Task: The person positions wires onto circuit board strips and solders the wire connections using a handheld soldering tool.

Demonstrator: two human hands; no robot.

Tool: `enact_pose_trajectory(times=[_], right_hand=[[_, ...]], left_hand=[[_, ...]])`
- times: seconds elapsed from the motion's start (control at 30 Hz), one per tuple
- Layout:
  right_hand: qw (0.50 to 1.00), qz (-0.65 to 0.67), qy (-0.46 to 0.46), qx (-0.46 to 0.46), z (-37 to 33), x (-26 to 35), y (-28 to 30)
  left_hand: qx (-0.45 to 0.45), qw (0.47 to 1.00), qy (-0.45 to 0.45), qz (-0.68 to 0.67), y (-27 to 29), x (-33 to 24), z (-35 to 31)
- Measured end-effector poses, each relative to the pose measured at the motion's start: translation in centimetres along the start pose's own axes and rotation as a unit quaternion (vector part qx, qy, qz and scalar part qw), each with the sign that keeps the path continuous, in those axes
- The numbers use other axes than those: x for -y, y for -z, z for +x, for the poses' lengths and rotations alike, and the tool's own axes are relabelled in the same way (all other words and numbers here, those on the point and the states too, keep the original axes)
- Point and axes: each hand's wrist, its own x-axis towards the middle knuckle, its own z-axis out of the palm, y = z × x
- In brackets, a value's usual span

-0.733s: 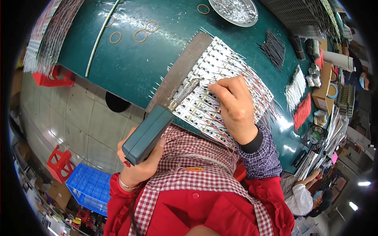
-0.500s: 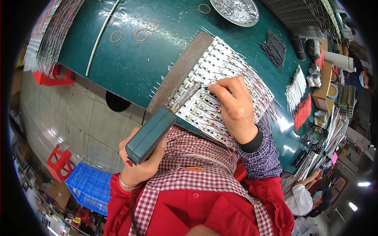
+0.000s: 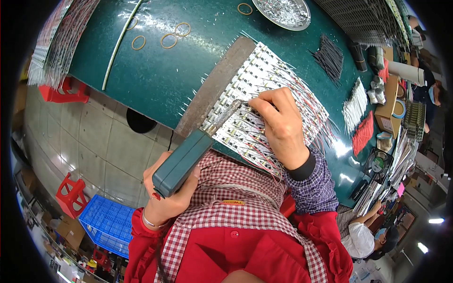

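My left hand [image 3: 165, 200] grips a green-handled soldering iron [image 3: 185, 161] whose metal tip reaches onto a row of white LED strip boards [image 3: 257, 82]. The boards lie side by side on the green table [image 3: 155, 80], with a grey metal bar [image 3: 212, 89] along their left edge. My right hand [image 3: 281, 125] rests on the boards and pinches a thin wire right at the iron's tip. Red and white wires trail from the strips toward the right.
Rubber bands [image 3: 168, 40] and a thin white rod [image 3: 120, 45] lie at the table's far left. A metal dish of scraps [image 3: 283, 12] sits at the top. Bundles of black [image 3: 328, 56], white [image 3: 354, 106] and red wires [image 3: 363, 134] lie right. A blue crate [image 3: 101, 226] stands on the floor.
The iron's tip and my right hand have shifted slightly along the boards; both hands keep their hold.
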Motion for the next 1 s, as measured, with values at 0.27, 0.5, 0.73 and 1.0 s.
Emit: enact_pose_trajectory(times=[0.27,0.5,0.73,1.0], right_hand=[[1.0,-0.005,0.001,0.004,0.0,0.1,0.0],[1.0,-0.009,-0.001,-0.001,-0.1,0.3,0.1],[1.0,-0.001,0.013,-0.009,-0.4,1.3,0.4],[1.0,0.009,0.008,0.005,-0.7,1.0,0.0]], left_hand=[[-0.039,0.999,0.03,-0.013,-0.1,0.7,-1.1],[-0.038,0.999,-0.006,0.001,-0.1,0.4,-0.8],[-0.041,0.999,-0.004,0.008,0.3,0.7,-1.6],[-0.021,1.0,-0.011,0.016,0.5,0.4,-1.6]])
